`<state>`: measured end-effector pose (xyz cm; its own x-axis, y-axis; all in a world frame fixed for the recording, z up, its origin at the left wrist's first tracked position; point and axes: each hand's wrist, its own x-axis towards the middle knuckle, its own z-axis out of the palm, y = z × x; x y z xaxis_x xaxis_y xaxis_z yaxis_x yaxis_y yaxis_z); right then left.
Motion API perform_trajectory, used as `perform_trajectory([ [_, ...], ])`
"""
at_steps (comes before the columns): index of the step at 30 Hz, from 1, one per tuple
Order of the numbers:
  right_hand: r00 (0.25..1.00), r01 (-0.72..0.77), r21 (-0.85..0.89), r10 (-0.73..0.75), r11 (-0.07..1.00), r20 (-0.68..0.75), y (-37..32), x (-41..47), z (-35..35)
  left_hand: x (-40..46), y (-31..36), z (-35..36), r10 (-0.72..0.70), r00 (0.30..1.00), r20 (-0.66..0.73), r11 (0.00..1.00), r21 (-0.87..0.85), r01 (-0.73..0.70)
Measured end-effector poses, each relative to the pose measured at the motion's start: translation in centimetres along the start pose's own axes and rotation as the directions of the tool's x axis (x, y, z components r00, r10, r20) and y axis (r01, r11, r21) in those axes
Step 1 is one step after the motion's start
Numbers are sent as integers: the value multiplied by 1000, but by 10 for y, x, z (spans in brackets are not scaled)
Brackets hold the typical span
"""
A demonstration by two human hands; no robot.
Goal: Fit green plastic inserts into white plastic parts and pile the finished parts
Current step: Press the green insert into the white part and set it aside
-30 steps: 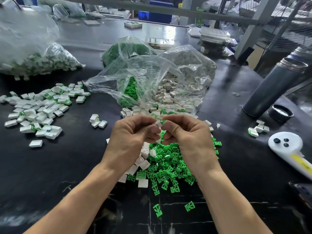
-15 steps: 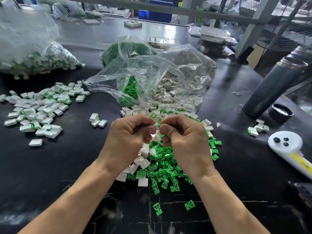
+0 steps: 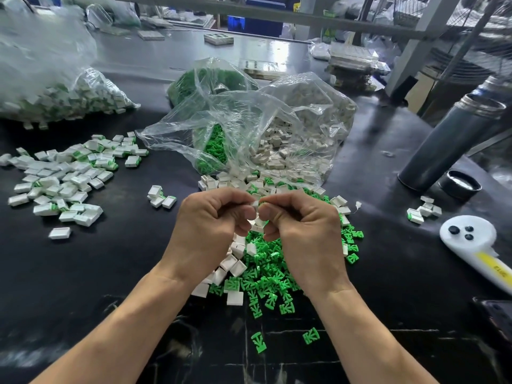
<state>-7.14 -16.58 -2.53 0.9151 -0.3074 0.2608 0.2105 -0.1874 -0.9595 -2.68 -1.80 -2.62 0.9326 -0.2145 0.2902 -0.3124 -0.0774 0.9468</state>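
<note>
White plastic part (image 3: 255, 204), pinched between left hand (image 3: 210, 228) and right hand (image 3: 304, 234) fingers, looks light, rigid, slippery; grip its flat sides.

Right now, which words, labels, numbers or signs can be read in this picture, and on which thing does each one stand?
Yellow label on the white controller: dark letters, too blurred to read.
Green-and-yellow sign at the back of the black table: too small to read.
White parts, green inserts, both hands: no text visible.
</note>
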Motion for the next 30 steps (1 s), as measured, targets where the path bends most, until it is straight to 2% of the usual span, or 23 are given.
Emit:
perform_trajectory([
  [10,998,-54,163,55,985,-3,-1,3,1,1,2,5,-47,999,-15,991,-130,45],
  [13,982,-189,243,179,951,64,-6,5,2,1,0,5,-54,999,7,981,-186,54],
  [16,937,-329,201,292,923,193,-8,2,4,1,-3,4,-40,997,65,982,-183,51],
  [19,936,-309,85,287,947,203,-8,0,8,1,-3,7,-47,992,118,976,-206,71],
  [21,946,-283,66,267,957,184,-6,-1,11,0,-2,9,-47,993,112,974,-214,70],
  [26,955,-288,101,279,952,99,-3,-1,17,-8,1,15,-33,998,49,995,-88,38],
  [30,961,-273,97,268,957,68,-4,-1,17,-10,3,16,140,989,46,978,152,-146],
])
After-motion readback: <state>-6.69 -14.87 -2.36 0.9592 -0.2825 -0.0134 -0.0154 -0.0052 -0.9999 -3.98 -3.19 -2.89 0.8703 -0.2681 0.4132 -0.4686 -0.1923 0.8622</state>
